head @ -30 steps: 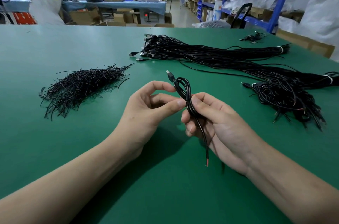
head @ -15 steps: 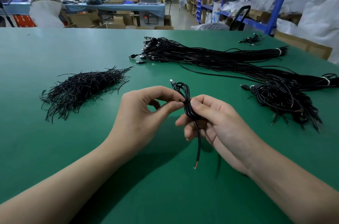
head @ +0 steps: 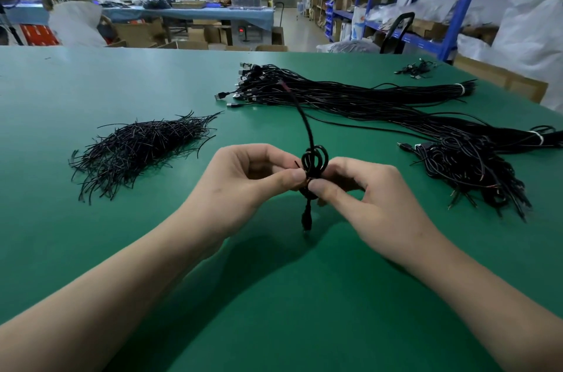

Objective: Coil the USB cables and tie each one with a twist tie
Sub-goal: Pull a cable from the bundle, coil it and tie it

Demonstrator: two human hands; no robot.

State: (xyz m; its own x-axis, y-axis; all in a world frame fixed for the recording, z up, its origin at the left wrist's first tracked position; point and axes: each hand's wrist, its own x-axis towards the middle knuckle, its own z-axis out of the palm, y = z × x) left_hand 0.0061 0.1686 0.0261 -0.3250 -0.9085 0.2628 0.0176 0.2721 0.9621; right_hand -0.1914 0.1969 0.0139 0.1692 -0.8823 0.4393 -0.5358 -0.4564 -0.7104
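A black coiled USB cable [head: 315, 158] stands upright between my two hands above the green table [head: 91, 82]. My left hand [head: 243, 185] pinches its middle from the left, and my right hand [head: 368, 201] pinches it from the right, thumbs almost meeting. A thin twist tie end [head: 297, 164] pokes out by my left thumb. The cable's loose tail [head: 304, 118] sticks up and away. Its plug [head: 306, 220] hangs below my fingers. A heap of black twist ties [head: 140, 149] lies to the left.
A long bundle of straight black USB cables [head: 350, 94] lies across the far middle and right. A pile of coiled cables [head: 469, 170] sits at the right. A small cable clump [head: 416, 68] rests at the far right corner. Blue shelving and people at another table stand beyond.
The coil has flipped: the loose tail now points up and the plug hangs down. Both hands have closed in on the coil's middle, and a twist tie end shows there.
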